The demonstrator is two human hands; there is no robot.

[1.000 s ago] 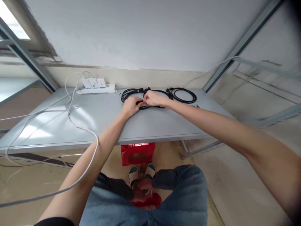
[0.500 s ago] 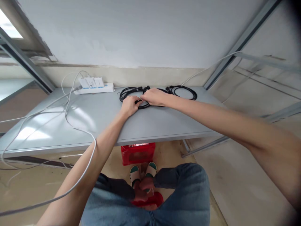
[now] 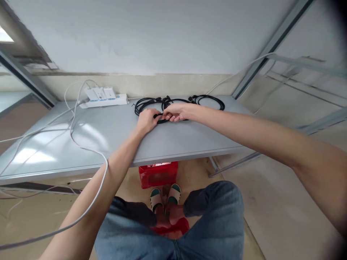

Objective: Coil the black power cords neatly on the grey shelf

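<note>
Both my hands meet at the far side of a grey table [image 3: 114,133]. My left hand [image 3: 146,120] is closed on the near edge of a coiled black cable [image 3: 142,103]. Touching it from the right, my right hand [image 3: 176,112] pinches the same stretch of cable with its fingers curled. A second black coil [image 3: 176,100] loops out from behind my right hand. A third coil [image 3: 210,101] lies apart to the right, untouched.
A white power strip [image 3: 104,101] with white adapters plugged in sits at the back left, its white cords [image 3: 73,133] trailing across the table and over my left forearm. A red crate [image 3: 158,174] stands on the floor under the table, near my sandalled feet.
My hands have stayed together on the black cable, drawing slightly toward me. The view has tilted a little, so everything sits a bit higher and further left in frame.
</note>
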